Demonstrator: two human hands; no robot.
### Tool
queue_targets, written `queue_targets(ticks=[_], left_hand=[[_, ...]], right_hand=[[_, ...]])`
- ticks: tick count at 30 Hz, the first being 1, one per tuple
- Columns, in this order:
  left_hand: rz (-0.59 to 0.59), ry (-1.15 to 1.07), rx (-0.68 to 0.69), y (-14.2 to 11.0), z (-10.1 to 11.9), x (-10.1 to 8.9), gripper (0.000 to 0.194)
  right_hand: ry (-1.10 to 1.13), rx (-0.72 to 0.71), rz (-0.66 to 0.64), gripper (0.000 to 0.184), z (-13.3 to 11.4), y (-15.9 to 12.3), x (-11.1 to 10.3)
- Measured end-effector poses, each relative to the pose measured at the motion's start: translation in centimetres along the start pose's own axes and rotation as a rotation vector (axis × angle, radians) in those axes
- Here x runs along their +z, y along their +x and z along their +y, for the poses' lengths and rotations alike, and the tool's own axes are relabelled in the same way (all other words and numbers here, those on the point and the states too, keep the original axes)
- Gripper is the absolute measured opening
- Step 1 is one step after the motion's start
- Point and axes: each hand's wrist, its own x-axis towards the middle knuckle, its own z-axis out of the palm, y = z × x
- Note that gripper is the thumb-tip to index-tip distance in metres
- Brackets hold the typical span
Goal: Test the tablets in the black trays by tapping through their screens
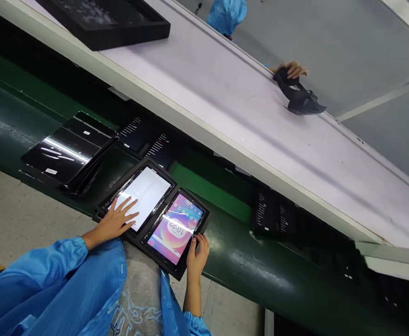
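Observation:
A black tray (pixel 137 242) with two tablets in it lies across my lap, at the edge of the green surface. The left tablet (pixel 151 186) has a white screen with lines of small text. My left hand (pixel 115 221) is open over its lower part, fingers spread flat on the glass. On the right tablet (pixel 174 228) a pink and purple home screen shows a clock and app icons, upside down to me. My right hand (pixel 197 254) curls its fingers round the right edge of the tray, close beside that tablet.
Stacked dark glossy panels (pixel 67 149) lie to the left. More tablets with text lines (pixel 270 214) sit under the white shelf (pixel 225 112). A black foam tray (pixel 127 32) stands on the shelf. Across it, a co-worker's hand (pixel 297 70) holds a black strap-like object (pixel 304 100).

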Motion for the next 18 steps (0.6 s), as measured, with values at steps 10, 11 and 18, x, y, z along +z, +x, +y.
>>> queue_targets(ticks=[10, 11, 18], left_hand=[[0.326, -0.083, -0.573, -2.2, -6.2, -1.8, 0.058], [0.329, -0.120, -0.602, -2.5, -5.8, -1.1, 0.061], [0.584, -0.468, -0.825, -1.1, -3.1, 3.5, 0.057]], right_hand=[[-0.028, 0.049, 0.131, 0.050, 4.3, 1.5, -0.4], [-0.044, 0.086, 0.095, 0.054, 4.7, 1.7, -0.2], [-0.170, 0.278, -0.672, 0.088, 4.2, 4.5, -1.4]])
